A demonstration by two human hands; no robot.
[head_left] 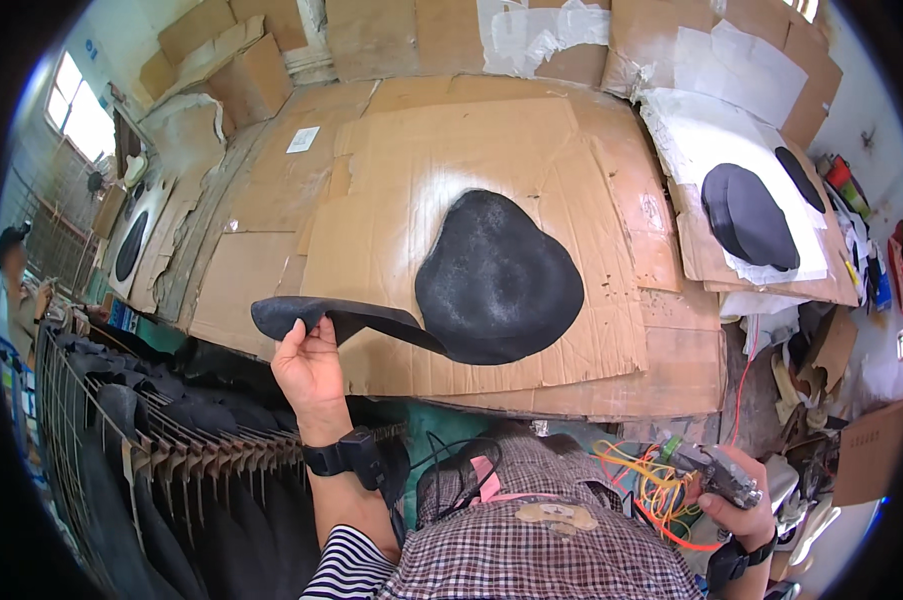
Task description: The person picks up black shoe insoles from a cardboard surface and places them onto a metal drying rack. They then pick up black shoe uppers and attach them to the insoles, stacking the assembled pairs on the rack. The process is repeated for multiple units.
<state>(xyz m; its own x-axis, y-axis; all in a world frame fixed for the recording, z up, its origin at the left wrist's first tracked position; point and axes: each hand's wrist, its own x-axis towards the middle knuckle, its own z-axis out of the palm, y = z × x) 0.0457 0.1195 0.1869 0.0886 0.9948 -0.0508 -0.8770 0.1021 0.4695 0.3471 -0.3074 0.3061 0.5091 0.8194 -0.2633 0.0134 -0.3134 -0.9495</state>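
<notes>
My left hand (309,372) pinches the raised left end of a long, curved black sheet piece (361,312) between thumb and fingers. Its other end meets the lower left edge of a broad black piece (499,278) with rounded corners, lying flat on the cardboard; I cannot tell whether the two are joined. Pale specks mark the broad piece's top. At the lower right, away from the cardboard, my right hand (743,510) is wrapped round a grimy grey spray gun (713,468) with a green part on it. An orange hose (671,538) runs below it.
Layered cardboard (611,345) covers the table. Black oval pieces (746,215) lie on a white-covered board at right. A wire rack (191,450) hung with black pieces stands at lower left. Yellow cords (656,480) tangle beside the right hand. A person (13,270) is at far left.
</notes>
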